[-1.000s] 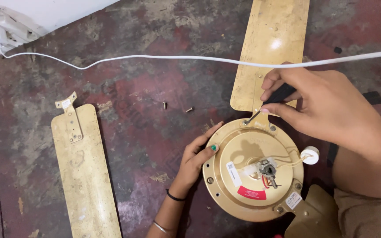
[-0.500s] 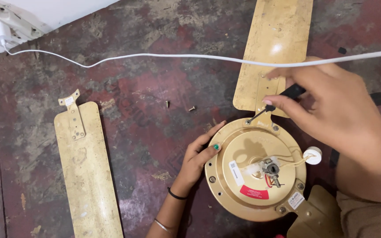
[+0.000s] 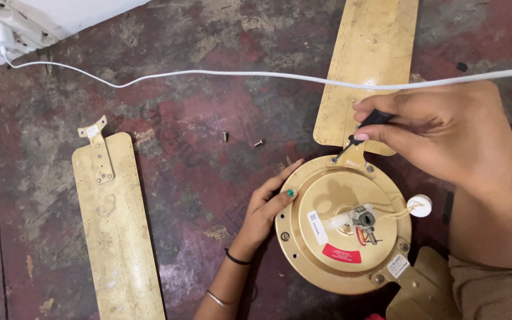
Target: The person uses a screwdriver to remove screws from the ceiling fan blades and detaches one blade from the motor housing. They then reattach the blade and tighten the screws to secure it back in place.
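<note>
A gold ceiling fan motor (image 3: 327, 228) lies on the floor, with wires and a red label on its centre. My left hand (image 3: 268, 204) rests flat against the motor's left rim, holding it steady. My right hand (image 3: 445, 136) grips a black-handled screwdriver (image 3: 362, 127), whose tip meets the bracket at the motor's top edge. That bracket joins a gold fan blade (image 3: 368, 65) reaching up toward the far side. Another blade (image 3: 419, 290) is attached at the lower right.
A detached gold blade (image 3: 117, 231) with its bracket lies to the left. Two loose screws (image 3: 241, 139) sit on the mottled red floor. A white cable (image 3: 208, 74) runs across from a wall socket (image 3: 1, 35). A small white round part (image 3: 420, 205) lies by the motor.
My right hand has shifted slightly right with the screwdriver, still at the top bracket. My left hand stays on the motor's rim.
</note>
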